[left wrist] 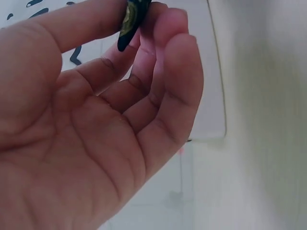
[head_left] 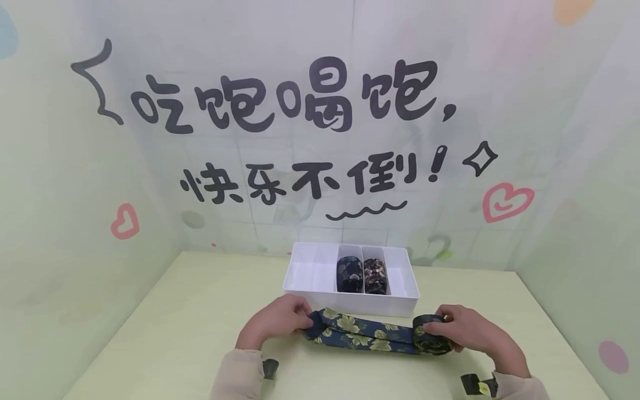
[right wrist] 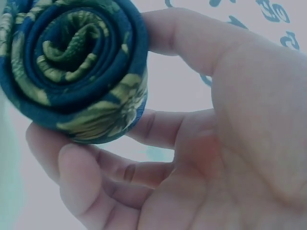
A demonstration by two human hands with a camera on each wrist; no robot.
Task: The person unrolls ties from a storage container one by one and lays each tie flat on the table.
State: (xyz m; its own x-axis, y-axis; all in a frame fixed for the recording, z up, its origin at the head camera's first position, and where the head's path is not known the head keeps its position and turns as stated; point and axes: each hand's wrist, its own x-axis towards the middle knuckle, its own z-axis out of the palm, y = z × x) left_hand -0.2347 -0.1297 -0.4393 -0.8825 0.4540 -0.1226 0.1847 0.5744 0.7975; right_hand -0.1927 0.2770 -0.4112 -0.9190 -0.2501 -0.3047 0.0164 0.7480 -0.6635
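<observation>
A dark blue necktie with yellow-green flowers stretches between the two hands, above the front part of the table. Its right part is wound into a roll, with the spiral end facing the right wrist camera. My right hand holds this roll between thumb and fingers. At the tie's pointed left end, my left hand pinches the fabric between thumb and fingertips. Only a small tip of the tie shows in the left wrist view, and the remaining fingers there curve loosely.
Behind the tie stands a white divided box. Two rolled ties, one dark with pale flowers and one brown-patterned, sit in its middle compartments. A printed wall closes the back of the pale yellow table.
</observation>
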